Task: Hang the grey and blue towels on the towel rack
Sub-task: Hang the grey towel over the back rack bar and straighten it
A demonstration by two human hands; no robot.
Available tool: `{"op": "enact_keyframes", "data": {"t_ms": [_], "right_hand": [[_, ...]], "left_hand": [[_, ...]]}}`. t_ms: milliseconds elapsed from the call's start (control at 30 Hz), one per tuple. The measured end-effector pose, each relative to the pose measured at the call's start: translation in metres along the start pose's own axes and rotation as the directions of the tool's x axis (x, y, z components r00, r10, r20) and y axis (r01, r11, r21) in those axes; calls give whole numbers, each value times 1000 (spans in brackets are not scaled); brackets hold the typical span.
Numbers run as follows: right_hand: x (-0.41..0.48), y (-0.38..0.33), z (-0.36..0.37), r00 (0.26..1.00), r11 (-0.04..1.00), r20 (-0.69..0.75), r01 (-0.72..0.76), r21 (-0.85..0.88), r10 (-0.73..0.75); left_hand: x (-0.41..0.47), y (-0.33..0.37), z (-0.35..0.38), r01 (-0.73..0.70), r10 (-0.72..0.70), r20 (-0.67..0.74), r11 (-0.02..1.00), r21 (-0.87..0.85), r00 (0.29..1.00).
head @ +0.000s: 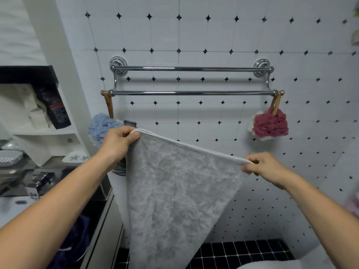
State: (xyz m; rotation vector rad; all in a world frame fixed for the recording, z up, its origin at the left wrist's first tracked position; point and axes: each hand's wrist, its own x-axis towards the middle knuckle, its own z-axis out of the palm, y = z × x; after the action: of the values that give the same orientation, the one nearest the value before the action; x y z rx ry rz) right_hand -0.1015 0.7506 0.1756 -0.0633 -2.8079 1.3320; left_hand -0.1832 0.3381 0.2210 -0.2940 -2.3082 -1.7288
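Note:
I hold a grey towel (174, 191) spread out in front of me, below the chrome two-bar towel rack (192, 93) on the tiled wall. My left hand (118, 142) pinches its upper left corner. My right hand (266, 167) grips the upper right corner, lower than the left, so the top edge slopes down to the right. The towel hangs down to the frame's bottom edge. Both bars of the rack are bare. A dark blue cloth (75, 241), perhaps the blue towel, lies low at the left, partly behind my left forearm.
A blue bath sponge (101, 129) hangs from the rack's left end and a red one (270, 125) from its right end. Shelves with bottles and soap dishes (38, 117) stand at the left. Black floor tiles (242, 253) show below.

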Motion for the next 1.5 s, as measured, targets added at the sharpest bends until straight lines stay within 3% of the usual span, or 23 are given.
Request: {"op": "enact_keyframes", "data": {"t_ms": [100,233,267,300,367,433,467,500,567,600,667,700,833,967,1100,1267,1333,1400,1500], "right_hand": [[11,1,-12,996,996,-83,0,91,8],[33,-20,-18,910,930,-411,108,351,49],[35,-25,-19,900,917,-430,112,382,69],[33,-29,-19,930,909,-362,95,406,65],[23,-30,-20,999,896,43,2,445,-24],[7,-31,-19,886,885,450,-117,450,-111],[5,-30,-20,834,870,533,-152,469,-141],[8,-29,-22,838,849,526,-169,502,-145],[26,-28,-27,952,806,303,-147,573,-41],[36,-27,-31,990,797,132,-121,592,53],[58,-16,-38,971,792,-128,-85,604,202],[66,-9,-38,956,785,-176,-81,614,237],[95,5,-28,935,704,-163,-114,701,314],[136,-2,-17,945,516,-98,-81,853,311],[182,-8,-12,923,424,-185,27,905,336],[249,-32,-28,916,232,-295,235,944,272],[269,-45,-35,905,156,-343,311,937,252],[283,-61,-40,909,92,-366,354,931,199],[302,-88,-52,870,74,-453,447,891,194]], "left_hand": [[3,-2,4,40,-40,-28,999,10,999],[3,-8,20,65,-65,8,997,50,998],[4,-10,26,72,-73,9,995,64,997],[5,-12,31,90,-90,-1,993,77,996],[11,-17,34,158,-155,-68,987,40,986],[20,-21,34,236,-252,-190,966,-103,949],[23,-22,35,240,-281,-256,954,-179,925],[25,-21,38,223,-289,-300,946,-236,909],[23,-20,48,224,-276,-189,940,-256,942],[17,-20,55,268,-274,-4,942,-205,962],[5,-19,65,334,-321,364,942,28,874],[8,-18,67,337,-339,400,938,77,852],[49,-20,66,373,-364,83,916,-151,928],[89,-34,89,359,-400,12,808,-468,917],[143,-41,106,208,-413,-115,655,-726,903],[216,-24,108,-16,-198,-131,495,-869,971],[238,-15,104,-24,-122,-72,358,-933,990],[256,-9,102,-50,-110,-86,293,-955,990],[272,0,101,-123,-55,-139,231,-965,989]]}}
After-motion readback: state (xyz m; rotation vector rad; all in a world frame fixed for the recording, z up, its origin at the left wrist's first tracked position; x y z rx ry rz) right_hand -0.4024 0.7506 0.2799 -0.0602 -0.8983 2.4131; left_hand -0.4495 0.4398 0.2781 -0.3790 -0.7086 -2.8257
